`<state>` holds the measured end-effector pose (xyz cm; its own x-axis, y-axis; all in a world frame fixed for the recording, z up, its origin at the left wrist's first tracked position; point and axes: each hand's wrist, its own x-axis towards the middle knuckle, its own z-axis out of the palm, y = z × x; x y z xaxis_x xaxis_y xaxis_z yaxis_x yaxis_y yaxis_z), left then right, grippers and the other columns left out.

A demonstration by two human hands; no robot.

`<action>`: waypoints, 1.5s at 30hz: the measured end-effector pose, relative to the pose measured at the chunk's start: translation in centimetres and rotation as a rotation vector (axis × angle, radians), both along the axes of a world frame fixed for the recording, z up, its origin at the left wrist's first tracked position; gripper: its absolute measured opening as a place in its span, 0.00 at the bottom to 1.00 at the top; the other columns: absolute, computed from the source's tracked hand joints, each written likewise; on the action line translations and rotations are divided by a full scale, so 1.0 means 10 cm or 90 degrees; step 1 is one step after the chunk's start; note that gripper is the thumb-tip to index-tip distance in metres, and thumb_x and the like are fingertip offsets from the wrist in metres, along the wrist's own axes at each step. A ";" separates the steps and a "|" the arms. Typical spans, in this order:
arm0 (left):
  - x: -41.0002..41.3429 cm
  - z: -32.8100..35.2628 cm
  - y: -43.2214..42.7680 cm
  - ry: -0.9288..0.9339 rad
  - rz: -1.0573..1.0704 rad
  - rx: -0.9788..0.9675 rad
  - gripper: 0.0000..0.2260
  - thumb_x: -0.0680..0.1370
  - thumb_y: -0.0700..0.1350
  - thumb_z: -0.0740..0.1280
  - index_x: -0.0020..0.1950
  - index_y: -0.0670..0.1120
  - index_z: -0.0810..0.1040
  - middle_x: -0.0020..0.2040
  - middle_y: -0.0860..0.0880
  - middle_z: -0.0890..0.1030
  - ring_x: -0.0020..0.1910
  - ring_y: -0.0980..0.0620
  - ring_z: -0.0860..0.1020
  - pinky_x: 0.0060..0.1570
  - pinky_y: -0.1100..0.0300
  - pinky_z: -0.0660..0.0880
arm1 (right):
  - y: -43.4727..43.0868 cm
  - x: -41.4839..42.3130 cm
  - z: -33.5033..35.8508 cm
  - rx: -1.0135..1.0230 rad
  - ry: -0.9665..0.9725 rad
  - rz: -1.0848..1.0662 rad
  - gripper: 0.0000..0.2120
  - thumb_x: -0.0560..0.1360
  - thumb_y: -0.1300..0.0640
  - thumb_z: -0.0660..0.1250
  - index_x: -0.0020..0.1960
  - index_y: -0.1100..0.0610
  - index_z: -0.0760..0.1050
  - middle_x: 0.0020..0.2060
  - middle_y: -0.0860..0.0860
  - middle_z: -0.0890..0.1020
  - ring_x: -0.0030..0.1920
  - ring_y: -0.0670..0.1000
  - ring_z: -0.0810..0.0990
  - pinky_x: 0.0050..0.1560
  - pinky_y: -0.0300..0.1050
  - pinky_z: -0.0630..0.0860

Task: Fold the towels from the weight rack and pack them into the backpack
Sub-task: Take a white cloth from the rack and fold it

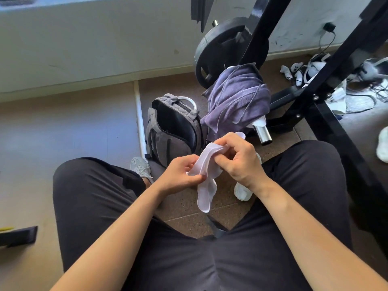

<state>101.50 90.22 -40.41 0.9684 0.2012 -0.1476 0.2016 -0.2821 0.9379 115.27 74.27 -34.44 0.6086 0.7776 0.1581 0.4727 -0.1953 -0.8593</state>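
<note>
Backpack (174,131) on brown speckled floor (210,211)

My black trousers (94,196) fill the foreground. A grey sneaker (140,167) and a white one (243,191) rest on the brown floor (226,215); tangled cables (378,89) lie far right.

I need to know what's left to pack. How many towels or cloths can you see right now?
2: a purple towel draped over the weight rack's bar, and a small white cloth held in both hands. More may be hidden under the purple one or inside the backpack.
</note>
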 end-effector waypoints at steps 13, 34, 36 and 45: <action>0.05 -0.29 -0.06 0.191 0.088 0.232 0.14 0.78 0.44 0.67 0.34 0.55 0.70 0.34 0.56 0.77 0.37 0.48 0.76 0.36 0.56 0.68 | -0.02 0.16 0.28 0.174 0.007 -0.175 0.06 0.76 0.60 0.71 0.53 0.59 0.79 0.40 0.56 0.82 0.32 0.54 0.81 0.31 0.45 0.77; -0.18 0.29 0.65 0.107 0.490 -0.453 0.15 0.69 0.49 0.59 0.33 0.47 0.84 0.36 0.47 0.81 0.36 0.46 0.79 0.39 0.57 0.73 | -0.23 0.33 -0.02 0.006 -0.080 -0.263 0.13 0.82 0.51 0.66 0.53 0.62 0.72 0.40 0.52 0.77 0.37 0.44 0.72 0.37 0.38 0.69; -0.20 0.31 0.66 0.147 0.436 -0.526 0.19 0.72 0.49 0.57 0.35 0.44 0.85 0.38 0.43 0.83 0.37 0.44 0.82 0.40 0.58 0.78 | -0.22 0.35 -0.09 -0.008 -0.031 -0.262 0.14 0.82 0.52 0.66 0.52 0.64 0.72 0.39 0.53 0.75 0.36 0.44 0.70 0.37 0.41 0.65; -0.32 0.30 0.70 0.111 0.272 -0.658 0.32 0.74 0.63 0.71 0.69 0.42 0.79 0.64 0.40 0.82 0.62 0.41 0.82 0.59 0.48 0.81 | -0.25 0.45 -0.25 -0.051 0.058 -0.328 0.07 0.80 0.56 0.67 0.48 0.57 0.71 0.38 0.50 0.73 0.38 0.48 0.69 0.38 0.40 0.67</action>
<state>98.26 97.26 -37.40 0.7992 0.2144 -0.5615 0.2465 0.7352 0.6315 119.77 71.73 -36.95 0.9233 0.3820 0.0399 0.2231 -0.4489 -0.8653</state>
